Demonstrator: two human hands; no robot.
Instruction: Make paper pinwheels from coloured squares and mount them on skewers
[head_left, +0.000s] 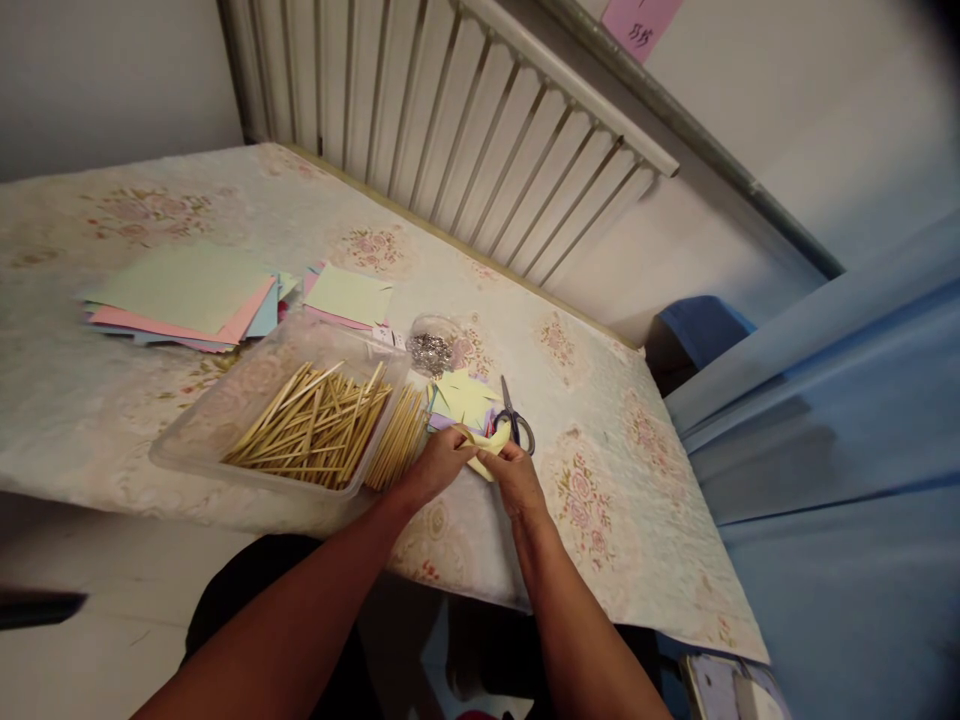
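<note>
Between my hands is a piece of pale yellow paper [489, 440], curled up at its edges. My left hand [444, 458] pinches its left side, and my right hand [516, 474] grips its right side. Just beyond lies a small pile of cut paper pieces [459, 396], yellow on top with blue and purple below. Scissors [516, 418] with dark handles rest right behind my right hand, blades pointing away. A row of thin wooden sticks [397, 438] lies to the left of my left hand. The fingertips are partly hidden by the paper.
A clear plastic box [180, 446] holds many wooden sticks [319, 425]. Behind it are a round clear container of small metal pieces [430, 352], square paper sheets [349, 295] and a larger coloured paper stack [180, 290]. A radiator [450, 130] borders the flowered tablecloth [600, 600]; a blue curtain [825, 450] hangs right.
</note>
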